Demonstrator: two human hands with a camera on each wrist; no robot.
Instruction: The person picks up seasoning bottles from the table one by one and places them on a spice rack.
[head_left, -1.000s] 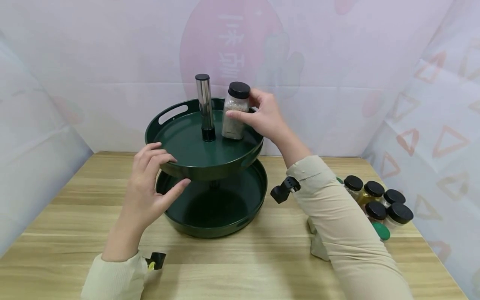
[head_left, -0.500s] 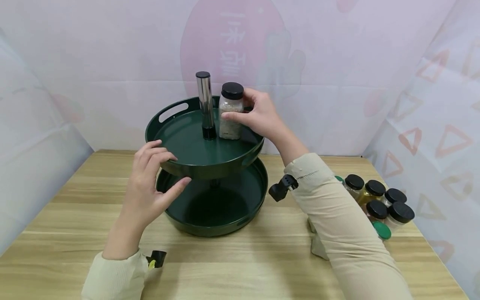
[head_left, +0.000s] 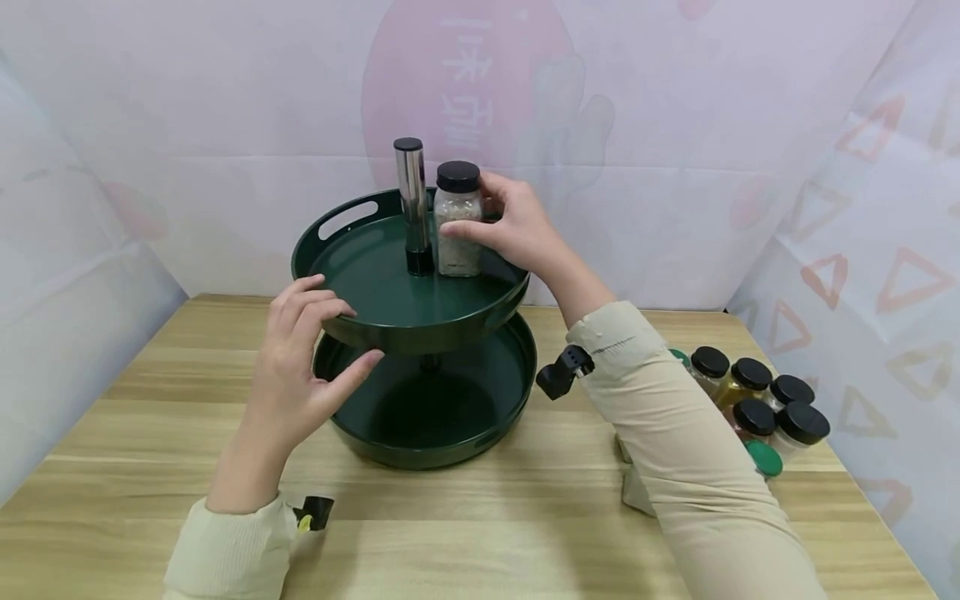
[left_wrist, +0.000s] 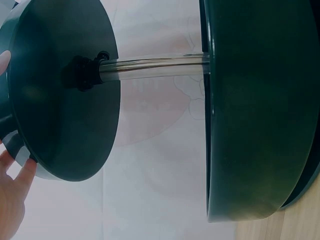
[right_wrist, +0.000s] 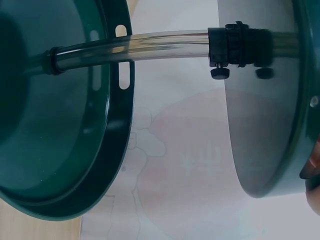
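Observation:
A two-tier dark green tray [head_left: 375,292] stands on the table, with a shiny metal post [head_left: 413,196] rising through its upper tier. My left hand [head_left: 296,350] grips the near left rim of that tier, fingers over the edge and thumb below it. Beside the post stands an upright clear jar [head_left: 455,250] with a black lid and pale grains. My right hand [head_left: 517,221] holds the jar from its right side, thumb across its front. In the right wrist view only fingertips [right_wrist: 313,167] show by the upper tier; the jar is out of sight.
Several jars [head_left: 752,417] with black or green lids stand grouped at the table's right, partly behind my right sleeve [head_left: 690,467]. A pale object [head_left: 637,492] peeks out beside that sleeve. The lower tier [head_left: 427,454] shows a bare floor. White printed cloth [head_left: 262,100] walls the table.
My right hand has moved the jar left, close to the post, and the jar has come from a slight tilt to upright. My left hand has kept its place on the rim.

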